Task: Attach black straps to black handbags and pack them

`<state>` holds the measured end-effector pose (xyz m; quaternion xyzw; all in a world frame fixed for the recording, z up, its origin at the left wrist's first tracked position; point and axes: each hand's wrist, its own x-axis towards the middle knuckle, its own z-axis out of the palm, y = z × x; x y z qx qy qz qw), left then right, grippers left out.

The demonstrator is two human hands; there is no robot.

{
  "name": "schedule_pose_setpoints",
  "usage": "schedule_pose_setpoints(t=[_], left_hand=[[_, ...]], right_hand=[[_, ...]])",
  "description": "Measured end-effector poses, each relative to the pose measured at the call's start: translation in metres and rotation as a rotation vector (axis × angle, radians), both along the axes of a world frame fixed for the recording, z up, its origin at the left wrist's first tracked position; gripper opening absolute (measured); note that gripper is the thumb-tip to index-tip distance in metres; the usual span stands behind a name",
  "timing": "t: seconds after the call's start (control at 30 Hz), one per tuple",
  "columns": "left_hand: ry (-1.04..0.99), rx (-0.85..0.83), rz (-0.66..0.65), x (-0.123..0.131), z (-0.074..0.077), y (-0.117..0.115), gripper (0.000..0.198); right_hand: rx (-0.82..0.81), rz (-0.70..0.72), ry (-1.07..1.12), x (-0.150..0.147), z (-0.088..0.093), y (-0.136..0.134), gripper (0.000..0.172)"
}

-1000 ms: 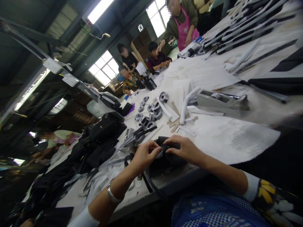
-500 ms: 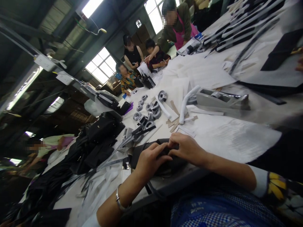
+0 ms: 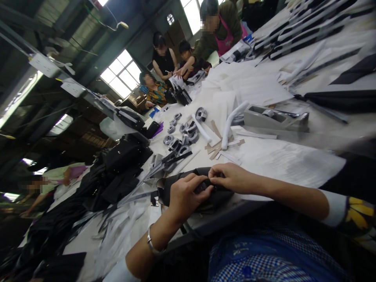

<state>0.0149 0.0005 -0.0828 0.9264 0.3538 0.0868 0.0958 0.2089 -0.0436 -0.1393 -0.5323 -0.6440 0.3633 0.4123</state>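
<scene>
A black bag (image 3: 219,199) lies at the table's near edge, under both my hands. With fingers curled, my left hand (image 3: 186,196) grips the top of the bag, its thumb pointing to the right. Close beside it, my right hand (image 3: 227,176) is closed in a pinch at the bag's upper part. What sits between those fingertips is too small and dark to make out. A strap end with a metal buckle (image 3: 154,201) sticks out at the bag's left side.
A grey tape dispenser (image 3: 276,119) stands on the right, near a white foam roll (image 3: 232,123). Wrapped strap coils (image 3: 184,137) lie mid-table. Black bags (image 3: 126,154) are piled at left. White foam sheets (image 3: 288,168) spread at right. Several people work around the table.
My right hand's fingers have drawn together into a tighter pinch, a little apart from my left hand. My left hand stays on the bag. The view has shifted slightly.
</scene>
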Motion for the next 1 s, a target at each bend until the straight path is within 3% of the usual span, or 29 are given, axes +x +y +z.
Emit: schedule_pose_setpoints(t=[0.17, 0.37, 0.67, 0.9, 1.0], left_hand=[[-0.040, -0.008, 0.027, -0.002, -0.002, -0.001, 0.028], [-0.088, -0.010, 0.008, -0.005, -0.005, 0.001, 0.025], [-0.113, -0.004, 0.004, -0.009, -0.008, 0.003, 0.024], [-0.111, -0.054, 0.013, -0.008, -0.006, 0.005, 0.025], [-0.099, -0.101, 0.027, -0.006, -0.002, 0.004, 0.026]], right_hand=[[-0.110, -0.103, -0.228, 0.018, -0.016, -0.008, 0.009], [-0.211, -0.225, -0.334, 0.043, -0.038, -0.013, 0.010], [-0.299, -0.318, -0.466, 0.057, -0.054, -0.015, 0.014], [-0.255, -0.358, -0.520, 0.053, -0.053, -0.021, 0.014], [-0.060, -0.378, -0.481, 0.039, -0.041, -0.025, 0.020]])
